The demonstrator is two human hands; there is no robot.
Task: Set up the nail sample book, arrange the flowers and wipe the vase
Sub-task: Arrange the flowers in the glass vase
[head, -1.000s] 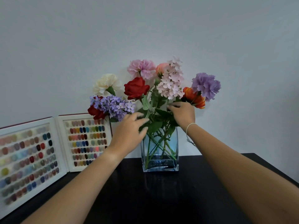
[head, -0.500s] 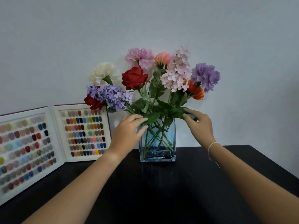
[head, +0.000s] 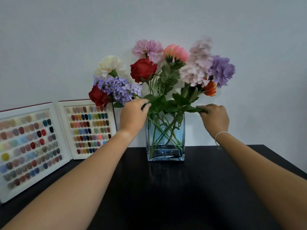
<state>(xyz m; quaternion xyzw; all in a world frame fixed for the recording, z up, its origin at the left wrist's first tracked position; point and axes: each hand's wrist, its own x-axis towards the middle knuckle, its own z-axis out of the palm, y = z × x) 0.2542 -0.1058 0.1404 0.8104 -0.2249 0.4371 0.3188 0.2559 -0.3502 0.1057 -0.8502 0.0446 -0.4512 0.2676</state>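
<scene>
A square blue-tinted glass vase [head: 166, 151] stands on the black table [head: 166, 188] against the wall. It holds a bunch of flowers [head: 166, 72]: red roses, lilac and pink blooms, a white one, an orange one. My left hand [head: 132, 117] is at the vase's upper left, fingers pinched on a stem and leaf. My right hand [head: 214, 117] is at the upper right rim, fingertips pinched on a green leaf [head: 191, 109]. The open nail sample book [head: 49, 138] leans against the wall on the left, showing rows of coloured nail tips.
A plain pale wall rises right behind the vase and book. The table's right edge slants off near the right forearm, which wears a thin white bracelet [head: 219, 136]. A red rose [head: 98, 97] hangs over the book's right page.
My right hand has come down from the flower heads to the leaf at the vase's right rim. My left hand has closed its fingers on the stems. The pale pink bloom is blurred, swaying.
</scene>
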